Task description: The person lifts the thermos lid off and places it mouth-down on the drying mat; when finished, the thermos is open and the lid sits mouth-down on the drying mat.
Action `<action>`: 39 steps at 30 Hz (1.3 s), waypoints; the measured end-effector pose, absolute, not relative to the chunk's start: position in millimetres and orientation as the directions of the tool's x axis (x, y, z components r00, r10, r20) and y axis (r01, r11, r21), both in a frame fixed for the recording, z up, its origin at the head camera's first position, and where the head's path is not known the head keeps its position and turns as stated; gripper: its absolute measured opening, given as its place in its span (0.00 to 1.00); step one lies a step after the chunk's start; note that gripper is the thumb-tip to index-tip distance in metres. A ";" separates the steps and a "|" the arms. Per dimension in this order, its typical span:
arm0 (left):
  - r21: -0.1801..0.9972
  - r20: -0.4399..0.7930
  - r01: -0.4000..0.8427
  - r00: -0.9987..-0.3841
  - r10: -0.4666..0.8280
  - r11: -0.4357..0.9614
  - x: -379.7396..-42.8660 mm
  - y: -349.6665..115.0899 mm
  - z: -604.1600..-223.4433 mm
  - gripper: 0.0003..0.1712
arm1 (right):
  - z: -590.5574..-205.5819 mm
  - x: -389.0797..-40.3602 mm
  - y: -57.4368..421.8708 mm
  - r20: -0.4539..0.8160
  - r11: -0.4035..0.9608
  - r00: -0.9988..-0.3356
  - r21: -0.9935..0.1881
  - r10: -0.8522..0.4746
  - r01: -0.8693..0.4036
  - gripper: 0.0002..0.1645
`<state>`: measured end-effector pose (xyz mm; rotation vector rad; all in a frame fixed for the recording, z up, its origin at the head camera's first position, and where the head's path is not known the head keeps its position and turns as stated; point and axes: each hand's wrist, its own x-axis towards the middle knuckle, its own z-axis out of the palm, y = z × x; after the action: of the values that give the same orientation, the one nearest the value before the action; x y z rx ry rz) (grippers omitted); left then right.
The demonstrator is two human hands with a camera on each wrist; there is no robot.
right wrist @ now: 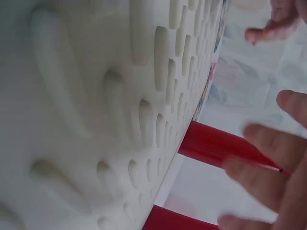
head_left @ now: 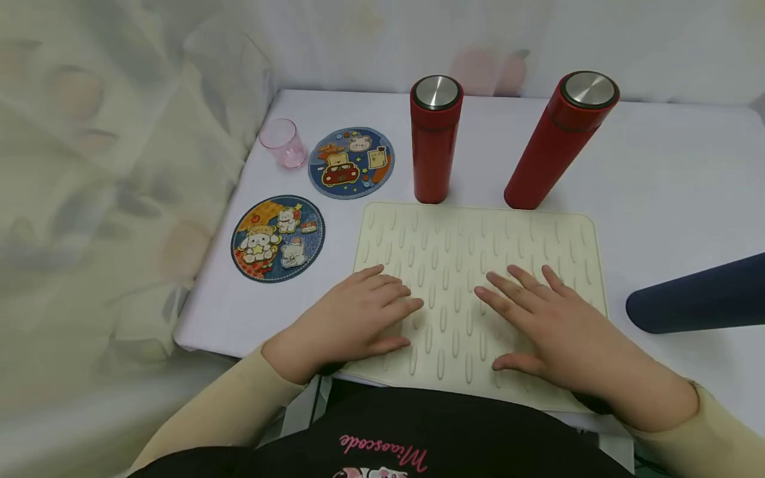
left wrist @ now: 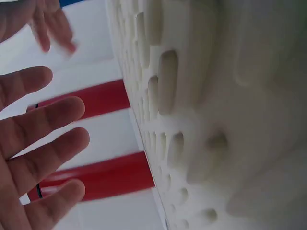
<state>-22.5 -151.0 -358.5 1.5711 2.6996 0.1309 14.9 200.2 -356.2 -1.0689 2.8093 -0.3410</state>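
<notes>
A cream mat (head_left: 445, 292) with raised oval ridges lies at the table's front. Over its left part is my left hand (head_left: 364, 315), fingers extended and holding nothing. My right hand (head_left: 546, 325) hovers over the mat's right part with its fingers spread, also holding nothing. In the left wrist view, the left fingers (left wrist: 57, 112) stand apart from the mat (left wrist: 192, 124). A gap likewise shows between the right fingers (right wrist: 268, 143) and the mat (right wrist: 120, 120) in the right wrist view. Behind the mat stand two red flasks, one at centre (head_left: 435, 149) and one further right (head_left: 556, 149), both with silver-topped lids.
To the left are two round cartoon coasters, one nearer (head_left: 277, 239) and one farther (head_left: 351, 163). A pink clear cup (head_left: 283, 143) stands at the back left. A dark blue cylinder (head_left: 699, 295) sits at the right edge, partly out of view. Patterned curtain (head_left: 119, 199) borders the white table.
</notes>
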 end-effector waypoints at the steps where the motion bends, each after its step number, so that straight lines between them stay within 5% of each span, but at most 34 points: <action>1: 0.107 0.058 0.863 -0.502 0.863 0.495 -22.7 -153.4 -358.9 0.30 | -355.8 12.8 200.2 -0.004 0.715 -0.742 -0.271 -0.671 -0.645 0.58; 6: 0.258 0.159 0.804 -0.582 0.797 0.535 -23.1 -166.9 -363.1 0.19 | -354.8 -4.2 197.7 0.106 0.671 -0.763 -0.409 -0.638 -0.618 0.37; 10: 0.321 0.218 0.733 -0.673 0.706 0.600 -21.1 -179.1 -365.2 0.18 | -350.9 -30.6 190.3 0.120 0.639 -0.831 -0.582 -0.544 -0.503 0.32; 16: 0.365 0.302 0.699 -0.714 0.632 0.615 -19.8 -191.0 -371.3 0.19 | -339.5 -85.7 158.7 0.034 0.535 -0.954 -0.822 -0.297 -0.196 0.41; 24: 0.391 0.342 0.679 -0.734 0.587 0.621 -22.8 -193.1 -375.7 0.34 | -341.2 -149.5 112.7 -0.097 0.425 -0.992 -0.904 -0.079 0.054 0.65; 39: 0.411 0.406 0.593 -0.799 0.444 0.692 -49.0 -191.5 -366.5 0.52 | -366.8 -181.5 88.8 -0.007 0.372 -1.000 -0.928 0.002 0.007 0.58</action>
<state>-49.0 -191.5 -366.5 0.9844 3.1397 0.9305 -181.5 88.8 -366.8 0.0081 2.5984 -1.7572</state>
